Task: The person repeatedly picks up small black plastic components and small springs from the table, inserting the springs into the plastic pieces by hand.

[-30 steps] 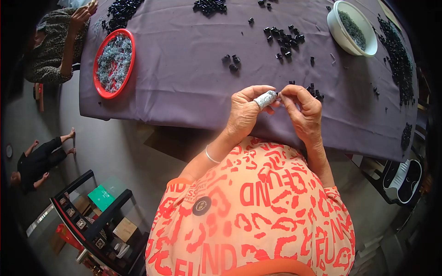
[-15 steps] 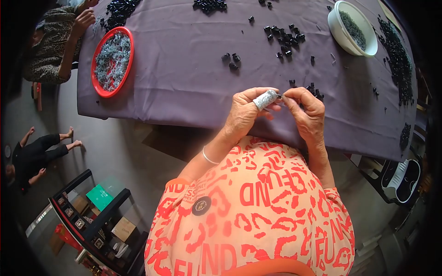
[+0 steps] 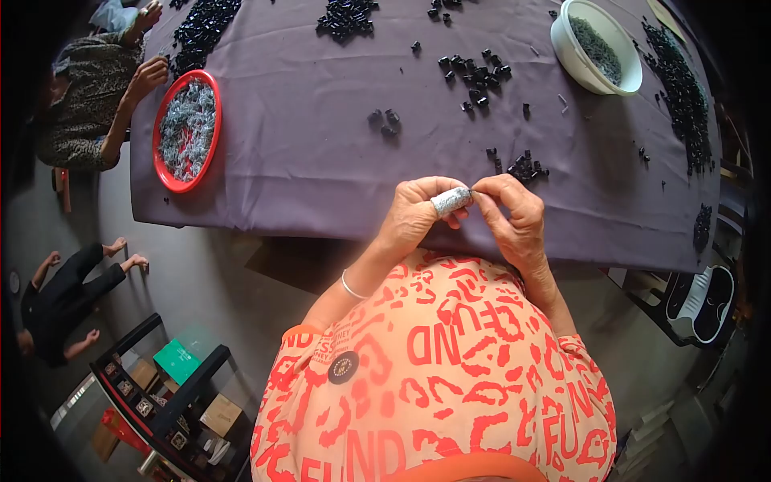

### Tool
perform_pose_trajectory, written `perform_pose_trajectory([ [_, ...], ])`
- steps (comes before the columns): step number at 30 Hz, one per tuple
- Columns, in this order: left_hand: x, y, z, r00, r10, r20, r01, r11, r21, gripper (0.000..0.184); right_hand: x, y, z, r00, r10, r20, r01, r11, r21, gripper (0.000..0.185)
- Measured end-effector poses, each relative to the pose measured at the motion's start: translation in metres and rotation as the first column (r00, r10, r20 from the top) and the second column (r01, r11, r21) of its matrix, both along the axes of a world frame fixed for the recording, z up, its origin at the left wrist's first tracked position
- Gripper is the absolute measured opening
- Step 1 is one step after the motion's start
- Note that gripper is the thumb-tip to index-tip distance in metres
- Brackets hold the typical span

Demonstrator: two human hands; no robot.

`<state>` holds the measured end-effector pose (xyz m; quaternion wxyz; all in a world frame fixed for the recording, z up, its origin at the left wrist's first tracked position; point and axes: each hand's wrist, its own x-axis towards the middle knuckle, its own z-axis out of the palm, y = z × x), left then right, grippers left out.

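Close together over the table's near edge, both my hands have their fingertips pinched. A whitish-grey wrap (image 3: 451, 201) covers one digit of my left hand (image 3: 411, 215). Facing it, my right hand (image 3: 516, 218) presses thumb and forefinger together at the wrapped tip. Between them shows a sliver of a small black part (image 3: 471, 190), mostly hidden by fingers. Just beyond my right hand lies a small cluster of black parts (image 3: 528, 167), with a looser group (image 3: 479, 76) farther back.
A red tray (image 3: 215, 145) of thin grey pieces stands at the left, and a white bowl (image 3: 578, 72) of similar pieces at the upper right. Black parts are heaped along the right side (image 3: 683, 104) and upper left (image 3: 201, 36). Another person's hand (image 3: 149, 74) is at the left edge.
My hands have shifted slightly left and down in view, still pinched together. The dark piece at the fingertips shows less now. The co-worker's hand has moved lower, near the black heap.
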<state>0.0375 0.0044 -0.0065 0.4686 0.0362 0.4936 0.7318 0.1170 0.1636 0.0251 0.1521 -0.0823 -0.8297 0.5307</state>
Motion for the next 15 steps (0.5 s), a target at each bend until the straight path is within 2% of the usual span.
perform_pose_trajectory([
  [3,0.003,0.001,-0.007,1.0,0.013,0.013,-0.014,0.996,0.084,0.018,0.002,-0.003,-0.006,0.998,-0.023,-0.066,0.027,0.997,0.066,0.015],
  [5,0.005,0.002,-0.009,0.999,0.025,0.03,-0.027,0.996,0.08,0.017,0.001,-0.005,-0.007,0.995,-0.036,-0.089,0.046,0.993,0.11,0.015],
  [10,0.004,0.003,-0.009,0.986,0.069,0.15,-0.093,0.983,0.156,0.015,-0.003,-0.005,-0.014,0.992,-0.014,-0.122,0.022,0.998,0.057,0.018],
  [13,-0.001,0.002,-0.007,0.991,0.053,0.125,-0.076,0.979,0.187,0.014,-0.004,-0.004,-0.003,0.997,-0.032,-0.073,0.03,0.999,-0.025,0.023],
  [14,-0.003,0.001,-0.004,0.991,0.049,0.121,-0.07,0.982,0.174,0.014,-0.005,0.004,-0.002,0.997,-0.021,-0.08,0.02,1.0,-0.017,0.027],
  [15,-0.005,0.001,0.0,0.992,0.047,0.117,-0.066,0.985,0.159,0.014,-0.009,0.012,0.0,0.993,-0.07,-0.098,0.072,0.997,0.023,0.022],
])
